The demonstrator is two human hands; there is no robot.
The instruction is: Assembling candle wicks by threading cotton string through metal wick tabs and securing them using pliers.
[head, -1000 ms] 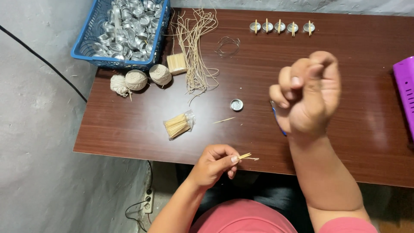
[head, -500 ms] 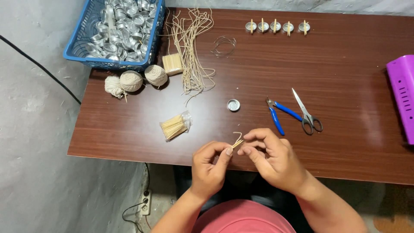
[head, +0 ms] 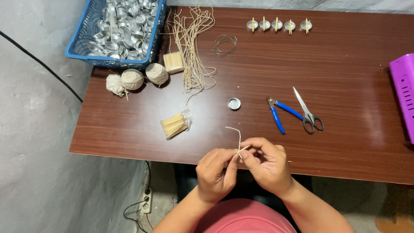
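Brown wood-grain table (head: 345, 56) fills most of the view, against a grey wall. One blue basket (head: 86, 47), cut off at the far left edge, holds metal cups too many to count; one purple tray (head: 403, 86) is cropped at the right. Both hands meet at the near edge: the left hand (head: 215, 174) and right hand (head: 267, 166) are closed, pinching one short stick (head: 243, 149) with a thin wick (head: 238, 134) curling up from it. Farther off lie a bundle of cords (head: 192, 47), three string balls (head: 132, 79), two packs of sticks (head: 176, 124), scissors (head: 307, 112), blue pliers (head: 278, 114), five cups in a row (head: 277, 25), and one lone cup (head: 234, 103).
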